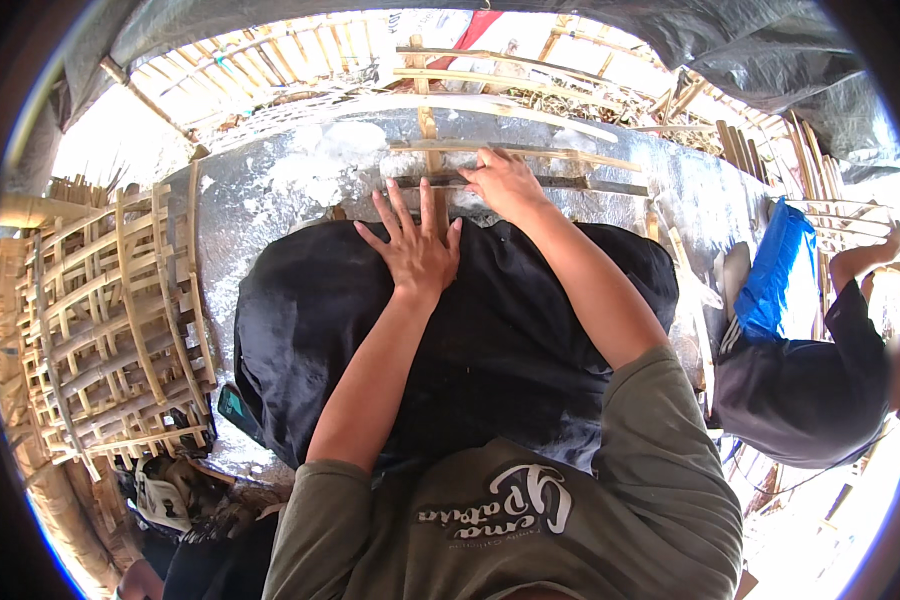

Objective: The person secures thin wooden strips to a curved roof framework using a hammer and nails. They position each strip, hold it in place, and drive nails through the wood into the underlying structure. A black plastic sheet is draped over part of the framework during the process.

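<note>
Several thin bamboo slats (530, 153) lie crosswise over an upright bamboo strip (427, 125), forming a ladder-like frame beyond my lap. The nearest is a darker bamboo slat (595, 185). My left hand (413, 245) lies palm down with fingers spread, its fingertips at the dark slat and around the upright strip. Just right of that crossing, my right hand (507, 187) has its thumb and fingers bent in on the dark slat. Its grip is partly hidden by the hand itself. A black cloth (320, 310) covers my lap under both forearms.
Woven bamboo lattice panels (100, 320) are stacked at the left. Another person (800, 390) sits at the right beside a blue plastic sheet (775, 265), a hand on other slats. Grey, white-stained ground sheeting (270, 180) lies beneath the frame. A dark tarp (750, 50) hangs above.
</note>
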